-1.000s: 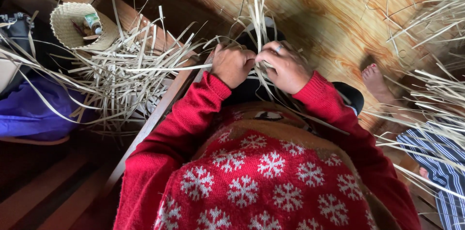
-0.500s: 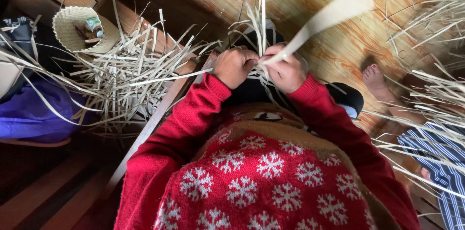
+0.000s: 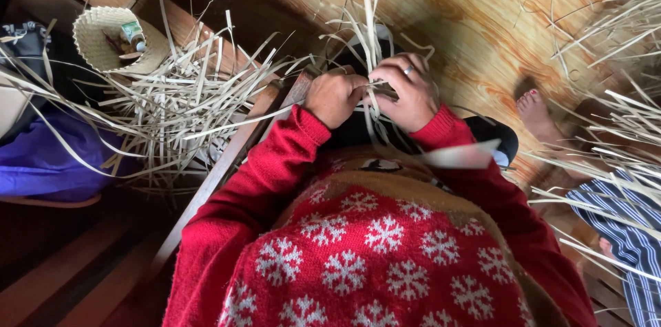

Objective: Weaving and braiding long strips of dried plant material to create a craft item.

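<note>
My left hand is clenched on the strips, knuckles up, thumb side touching my right. My right hand grips the same bunch just beside it, ring on one finger, fingertips pinching a thin strip between both hands. The strips rise from my grip toward the top of view, some blurred, so I can't tell which single one is pinched. One loose strip end lies blurred across my right sleeve. Red sleeves run back to my snowflake sweater. Left of my hands, a loose pile of strips sprawls over a wooden bench. At its far end, a small woven basket sits tilted with small items inside. A purple bag lies under the pile's left edge. On the right, another person's bare foot rests on the wood-pattern floor, striped cloth near it, more strips across.
</note>
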